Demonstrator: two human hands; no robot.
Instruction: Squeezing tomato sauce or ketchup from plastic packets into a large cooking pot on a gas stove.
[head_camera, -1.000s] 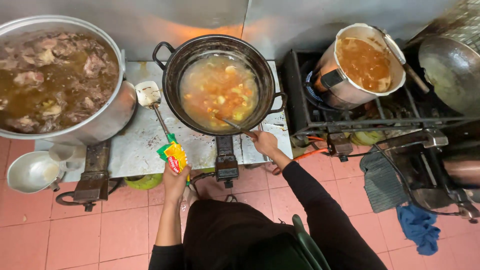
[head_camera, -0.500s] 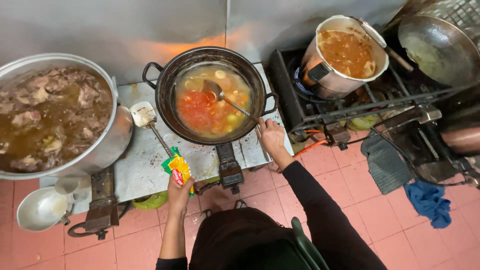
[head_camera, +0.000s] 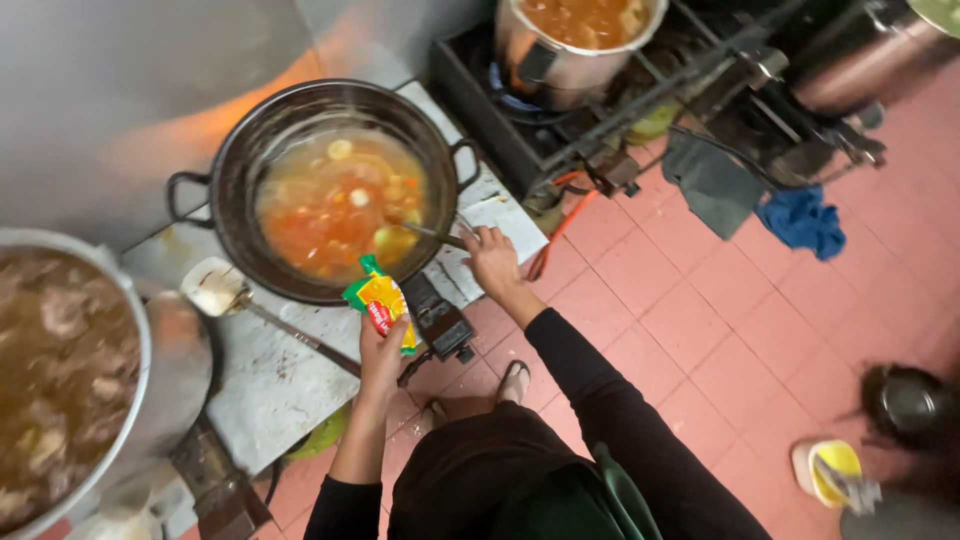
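pink floor tiles (head_camera: 700, 330) underfoot. the left hand (head_camera: 381, 352) grips a yellow packet (head_camera: 382, 304) at the wok's (head_camera: 330, 190) rim; the right hand (head_camera: 492, 260) clasps the spoon handle (head_camera: 432, 233) in the soup. steel counter (head_camera: 270, 380), then the stove (head_camera: 640, 90) beyond.

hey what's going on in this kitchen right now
A person stands at a stove, stirring a black pot of orange soup with a spoon in the right hand. The left hand holds a small yellow and green packet at the pot's rim. A ladle rests on the counter beside it.
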